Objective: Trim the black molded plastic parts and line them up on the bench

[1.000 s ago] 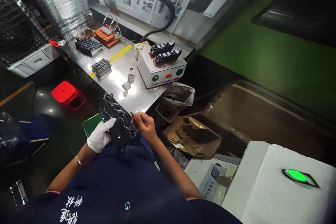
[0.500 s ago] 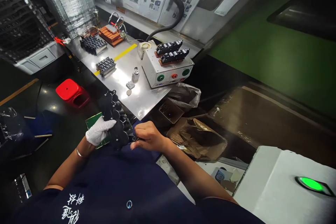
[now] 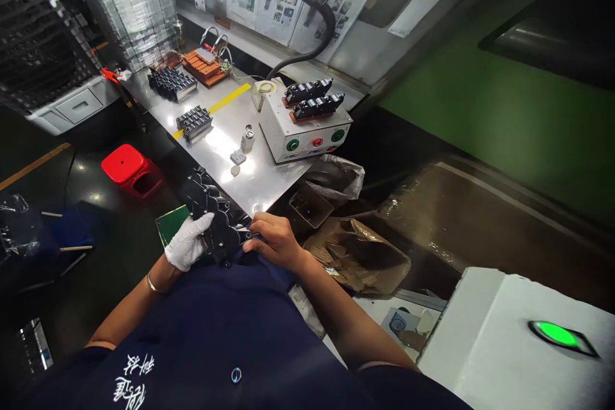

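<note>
My left hand (image 3: 188, 242), in a white glove, grips a black moulded part (image 3: 211, 211) with scalloped edges and small screw-like studs. It holds the part tilted in front of my body, thumb across its face. My bare right hand (image 3: 275, 240) is at the part's lower right edge, thumb and forefinger pinched together. Whatever lies between those fingertips is too small to make out. A green flat sheet (image 3: 172, 225) shows behind the gloved hand; whether it touches the hand is unclear.
A metal-topped table (image 3: 230, 182) carries black ribbed blocks (image 3: 194, 123), a small bottle (image 3: 247, 139) and a white control box (image 3: 305, 134) with two black parts on top. A red stool (image 3: 125, 165) stands left; an open cardboard box (image 3: 358, 256) sits right.
The black part has tilted, showing more of its face, and the gloved hand has shifted slightly right. My right hand has risen a little, still pinched at the part's edge.
</note>
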`<state>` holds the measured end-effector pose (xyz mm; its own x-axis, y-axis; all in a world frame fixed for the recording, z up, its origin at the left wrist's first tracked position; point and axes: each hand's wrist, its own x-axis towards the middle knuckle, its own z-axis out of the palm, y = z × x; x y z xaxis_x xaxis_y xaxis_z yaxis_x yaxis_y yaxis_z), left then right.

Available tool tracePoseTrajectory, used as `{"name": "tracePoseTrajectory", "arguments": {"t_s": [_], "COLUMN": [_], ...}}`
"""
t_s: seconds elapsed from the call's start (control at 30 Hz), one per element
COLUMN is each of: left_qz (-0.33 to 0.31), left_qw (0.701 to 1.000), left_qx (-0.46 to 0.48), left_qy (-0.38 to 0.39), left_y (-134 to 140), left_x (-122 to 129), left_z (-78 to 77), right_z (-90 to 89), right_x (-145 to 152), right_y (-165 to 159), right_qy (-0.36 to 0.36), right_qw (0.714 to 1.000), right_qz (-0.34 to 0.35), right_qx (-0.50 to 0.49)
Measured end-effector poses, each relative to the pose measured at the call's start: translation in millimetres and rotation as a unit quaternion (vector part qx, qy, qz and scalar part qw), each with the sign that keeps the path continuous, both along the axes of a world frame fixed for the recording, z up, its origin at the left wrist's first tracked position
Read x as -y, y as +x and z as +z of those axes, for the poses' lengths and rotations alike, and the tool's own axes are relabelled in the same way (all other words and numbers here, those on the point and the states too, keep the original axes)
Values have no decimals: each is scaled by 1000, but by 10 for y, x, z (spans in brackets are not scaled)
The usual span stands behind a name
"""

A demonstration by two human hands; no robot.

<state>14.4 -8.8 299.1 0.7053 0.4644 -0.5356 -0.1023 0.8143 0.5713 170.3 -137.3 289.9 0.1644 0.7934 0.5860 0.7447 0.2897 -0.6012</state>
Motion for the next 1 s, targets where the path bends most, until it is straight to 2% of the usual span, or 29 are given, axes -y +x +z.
{"name": "tracePoseTrajectory", "arguments": {"t_s": [0.17, 0.37, 0.53, 0.7, 0.8, 0.9, 1.0], "left_qz": [26, 28, 52, 71, 63, 42, -5], "left_qw": [999, 997, 995, 994, 994, 994, 991], "left_qx": [-13, -11, -2, 12, 13, 26, 24], "left_qy": [-19, -70, -85, -88, -84, -102, -134], "left_y": [-25, -23, -37, -57, -87, -137, -176], "left_x": [74, 208, 274, 319, 328, 249, 60], "left_z": [-81, -37, -14, -57, -65, -79, -230], "right_z": [3, 1, 17, -9, 1, -13, -173], "right_x": [38, 86, 133, 151, 156, 163, 154], "right_y": [-36, -78, -100, -138, -162, -187, -211], "right_qy": [-9, 24, -2, -6, -40, -72, -97], "right_qw": [1000, 998, 998, 997, 997, 992, 950], "right_qz": [4, -63, -50, -75, -67, -16, -12], "right_qx": [23, 4, 40, -18, -20, -106, -297]}}
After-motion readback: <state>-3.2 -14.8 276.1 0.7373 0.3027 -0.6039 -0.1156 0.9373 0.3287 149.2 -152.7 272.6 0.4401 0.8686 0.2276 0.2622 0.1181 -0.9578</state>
